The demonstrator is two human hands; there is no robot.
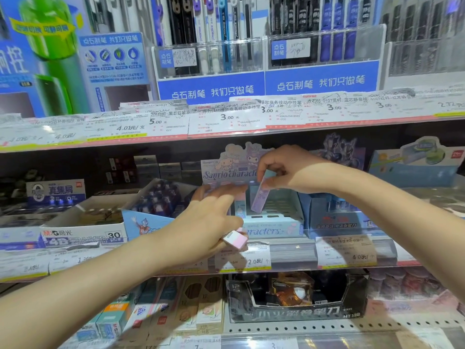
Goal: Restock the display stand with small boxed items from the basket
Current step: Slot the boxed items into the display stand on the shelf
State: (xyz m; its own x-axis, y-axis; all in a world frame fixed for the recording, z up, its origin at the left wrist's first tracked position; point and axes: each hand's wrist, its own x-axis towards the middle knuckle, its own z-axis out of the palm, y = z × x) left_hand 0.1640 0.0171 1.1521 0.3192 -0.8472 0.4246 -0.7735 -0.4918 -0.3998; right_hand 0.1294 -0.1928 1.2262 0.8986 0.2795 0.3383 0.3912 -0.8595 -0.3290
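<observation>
Both arms are being stretched forward toward the display stand (274,217). The right hand (281,167) is being held above it with fingertips pinched; the left hand (214,212) is being extended at its left edge, fingers straight.

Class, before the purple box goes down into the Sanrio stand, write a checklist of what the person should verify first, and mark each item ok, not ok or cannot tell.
1. Right hand pinches the purple box firmly at its top: ok.
2. Purple box hangs over the display stand: ok.
3. Box upright: not ok, tilted.
4. Free slot beneath it: cannot tell; the tray floor to the right looks bare.
5. Left hand clear of the drop path: not ok, its fingers reach across the stand's left side.
6. Pink box under the left hand secure: cannot tell.
</observation>
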